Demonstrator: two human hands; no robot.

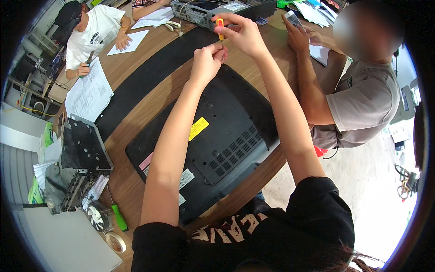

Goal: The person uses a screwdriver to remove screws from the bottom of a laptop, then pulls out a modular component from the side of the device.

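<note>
Right hand (242,34) grasps the small orange-handled screwdriver (220,31), shaft upright, tip down at the far edge of the upturned black plastic laptop (226,131); left hand (207,61), just below, pinches the shaft near its tip, nearer the laptop.

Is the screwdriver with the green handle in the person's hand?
No, the green-handled screwdriver lies on the table by a small fan, while the right hand holds an orange-handled screwdriver.
</note>
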